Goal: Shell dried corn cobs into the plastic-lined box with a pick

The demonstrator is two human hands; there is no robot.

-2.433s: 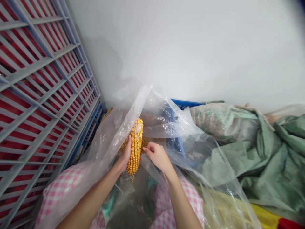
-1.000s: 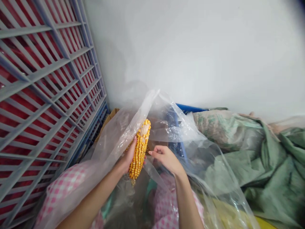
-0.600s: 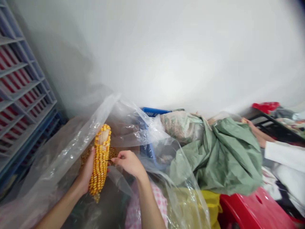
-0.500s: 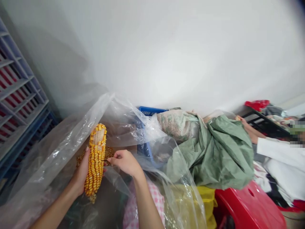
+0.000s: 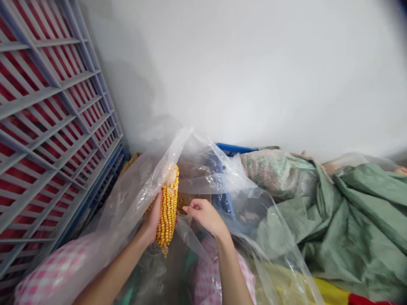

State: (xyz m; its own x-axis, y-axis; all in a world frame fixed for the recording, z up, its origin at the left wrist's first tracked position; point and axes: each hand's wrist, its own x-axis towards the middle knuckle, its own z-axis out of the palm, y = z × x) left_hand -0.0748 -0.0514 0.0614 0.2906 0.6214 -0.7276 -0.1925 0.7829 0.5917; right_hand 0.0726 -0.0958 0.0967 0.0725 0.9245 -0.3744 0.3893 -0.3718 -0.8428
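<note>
An ear of corn (image 5: pixel 167 212) with yellow kernels stands nearly upright in my left hand (image 5: pixel 154 220), whose fingers wrap round it from behind. Near its top a pale patch of cob shows, bare of kernels. My right hand (image 5: pixel 205 217) is just to the right of the ear, thumb and forefinger pinched on a thin dark tool that is hard to make out now. Loose kernels (image 5: pixel 181 203) lie behind the ear, partly hidden by it. A large clear plastic bag (image 5: pixel 127 224) spreads open around both hands.
Stacked slatted crates (image 5: pixel 60 127) rise on the left. Behind and right are a blue basket (image 5: pixel 233 148), a patterned sack (image 5: pixel 273 169) and a large green sheet (image 5: pixel 349 228). Pink checked cloth (image 5: pixel 60 267) shows low down. A white wall (image 5: pixel 254 72) closes off the back.
My view has turned left, so everything sits further right and more of the crates shows. My right hand has drawn slightly away from the ear. The ear has turned a little.
</note>
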